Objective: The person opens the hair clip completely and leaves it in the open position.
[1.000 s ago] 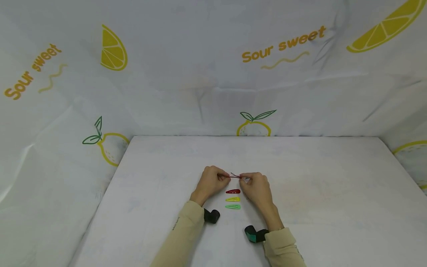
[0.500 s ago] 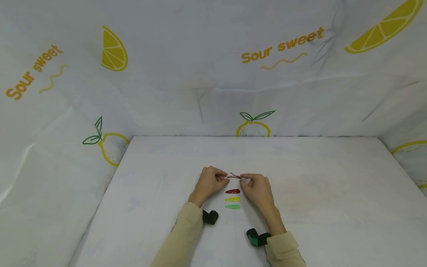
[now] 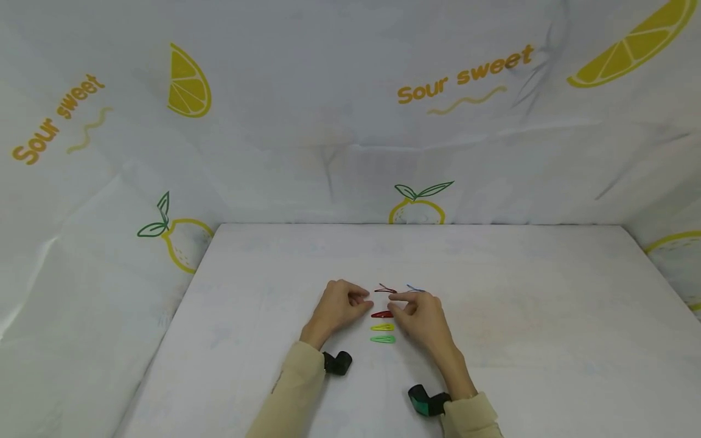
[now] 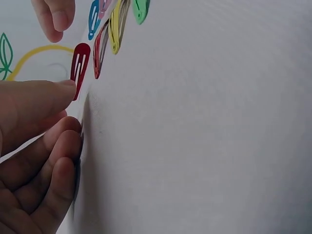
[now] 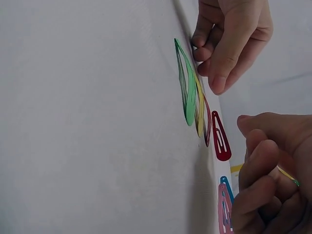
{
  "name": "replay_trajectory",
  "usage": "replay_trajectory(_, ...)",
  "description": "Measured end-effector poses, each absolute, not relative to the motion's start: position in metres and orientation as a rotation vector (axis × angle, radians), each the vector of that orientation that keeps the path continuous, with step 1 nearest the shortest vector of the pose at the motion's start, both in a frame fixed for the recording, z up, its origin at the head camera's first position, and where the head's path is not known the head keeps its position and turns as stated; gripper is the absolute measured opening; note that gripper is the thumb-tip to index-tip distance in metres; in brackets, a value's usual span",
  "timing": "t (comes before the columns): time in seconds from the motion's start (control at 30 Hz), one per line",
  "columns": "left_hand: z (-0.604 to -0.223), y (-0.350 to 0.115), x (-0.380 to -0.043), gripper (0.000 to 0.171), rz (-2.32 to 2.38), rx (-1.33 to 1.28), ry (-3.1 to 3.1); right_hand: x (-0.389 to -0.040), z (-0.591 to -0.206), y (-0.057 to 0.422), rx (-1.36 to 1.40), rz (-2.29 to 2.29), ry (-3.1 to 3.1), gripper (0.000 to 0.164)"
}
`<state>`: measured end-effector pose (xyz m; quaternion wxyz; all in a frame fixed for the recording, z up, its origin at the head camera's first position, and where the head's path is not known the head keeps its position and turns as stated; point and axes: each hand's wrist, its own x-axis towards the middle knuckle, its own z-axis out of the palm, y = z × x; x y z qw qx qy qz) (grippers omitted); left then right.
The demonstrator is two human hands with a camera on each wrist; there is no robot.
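Note:
A dark red snap hair clip lies on the table beyond both hands, one arm lifted. Nearer, a red hair clip, a yellow hair clip and a green hair clip form a column. My left hand hovers left of the dark red clip, fingers bent loosely and holding nothing. To the right is my right hand, thumb and forefinger apart, its fingertips overlapping the red clip's right end in the head view. In the right wrist view, the dark red clip appears between the hands, untouched.
A blue hair clip lies beyond the right hand. A pink hair clip shows beside it in the right wrist view. The white table meets a lemon-print cloth at its back edge.
Both hands have let go of the dark red clip and drawn back towards the person. The blue clip beyond the right hand has come into sight.

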<state>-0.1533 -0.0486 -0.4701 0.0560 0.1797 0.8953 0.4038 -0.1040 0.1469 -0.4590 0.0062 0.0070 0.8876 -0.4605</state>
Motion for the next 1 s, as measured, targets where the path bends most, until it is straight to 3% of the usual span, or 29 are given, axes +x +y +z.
replay_trajectory(0.6, -0.472, -0.046, -0.135, 0.015, 1.291, 0.702, 2.62, -0.099, -0.471, 0.156, -0.057, -1.535, 2.606, 0.02)
replay_trajectory(1.0, -0.48, -0.041, -0.13, 0.011, 1.307, 0.665, 2.663, -0.098, -0.478, 0.156, -0.076, -1.469, 2.64, 0.02)
